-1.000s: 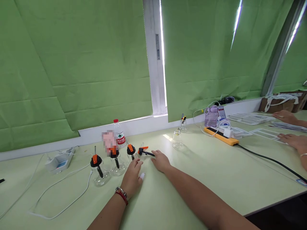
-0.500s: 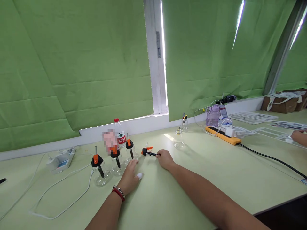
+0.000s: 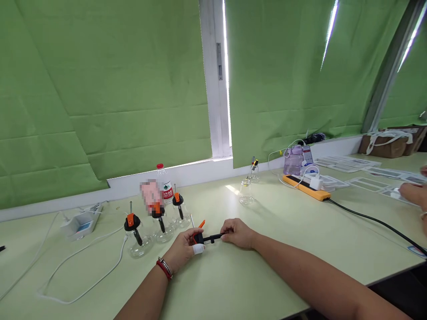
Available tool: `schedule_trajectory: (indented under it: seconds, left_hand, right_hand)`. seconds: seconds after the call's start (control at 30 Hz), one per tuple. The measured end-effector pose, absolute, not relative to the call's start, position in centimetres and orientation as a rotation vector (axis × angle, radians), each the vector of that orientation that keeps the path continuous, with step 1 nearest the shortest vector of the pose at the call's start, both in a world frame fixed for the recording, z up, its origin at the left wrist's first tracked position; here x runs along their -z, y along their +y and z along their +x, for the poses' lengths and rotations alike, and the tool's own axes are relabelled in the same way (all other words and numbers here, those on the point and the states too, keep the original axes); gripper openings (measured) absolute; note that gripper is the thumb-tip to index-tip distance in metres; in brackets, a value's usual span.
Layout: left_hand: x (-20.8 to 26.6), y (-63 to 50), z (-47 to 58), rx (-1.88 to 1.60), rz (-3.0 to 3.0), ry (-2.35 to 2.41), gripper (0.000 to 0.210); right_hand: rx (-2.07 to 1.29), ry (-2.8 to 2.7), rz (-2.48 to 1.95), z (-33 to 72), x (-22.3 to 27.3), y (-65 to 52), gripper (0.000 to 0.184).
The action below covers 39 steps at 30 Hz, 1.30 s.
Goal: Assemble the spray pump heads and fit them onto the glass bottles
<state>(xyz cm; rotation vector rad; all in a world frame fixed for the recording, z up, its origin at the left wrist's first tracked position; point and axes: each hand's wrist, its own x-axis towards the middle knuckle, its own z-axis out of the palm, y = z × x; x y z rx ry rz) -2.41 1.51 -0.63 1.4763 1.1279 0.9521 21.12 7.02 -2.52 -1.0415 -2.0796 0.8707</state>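
Note:
My left hand (image 3: 182, 250) is closed around the black cap of a bottle top (image 3: 209, 239) that has an orange lever, a thin metal rod and a long black stem. The fingers of my right hand (image 3: 238, 234) pinch the far end of that stem. A white wrap covers my left thumb. Left of my hands stand three clear glass bottles, a near one (image 3: 140, 250), a middle one (image 3: 163, 234) and a far one (image 3: 182, 218), each fitted with a similar black and orange top. Farther right is a clear glass bottle (image 3: 246, 196) without such a top.
Behind the bottles stand a red-capped water bottle (image 3: 164, 186) and a blurred pink item (image 3: 151, 194). White cables run from a power strip (image 3: 82, 224) at left. At right are an orange power strip (image 3: 308, 188), a purple bottle (image 3: 293, 162), papers (image 3: 347, 163) and another person's hand (image 3: 413, 194).
My left hand has moved from beside the bottles onto the cap of the bottle top. My right hand has brought the bottle top nearer to me.

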Motion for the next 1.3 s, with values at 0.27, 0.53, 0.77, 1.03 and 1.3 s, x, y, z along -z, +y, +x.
schedule_trajectory:
  seconds: [0.27,0.53,0.77,1.03,1.3]
  left_hand:
    - [0.3,1.4,-2.3,-0.938,1.447,1.154,0.051]
    - [0.3,1.5,-2.4,-0.942,1.436,1.172,0.05]
    - [0.6,1.6,-2.7,-0.941,1.454,1.16,0.049]
    - [0.9,1.7,-2.8,-0.947,1.448,1.158,0.049]
    - [0.3,1.3,-2.7,-0.943,1.435,1.186,0.049]
  right_hand:
    - [-0.383,-1.54,-1.52,24.5,2.4,11.7,0.045]
    - [-0.315,-1.41,-1.874,28.6,3.2,16.6,0.099]
    - [-0.384,-1.516,-1.917,29.2,3.4,18.1,0.093]
    - [-0.488,-1.484,-1.787,30.0,3.5,17.9,0.077]
    - [-0.756,-1.354,-1.44,31.1,4.2,16.5,0.088]
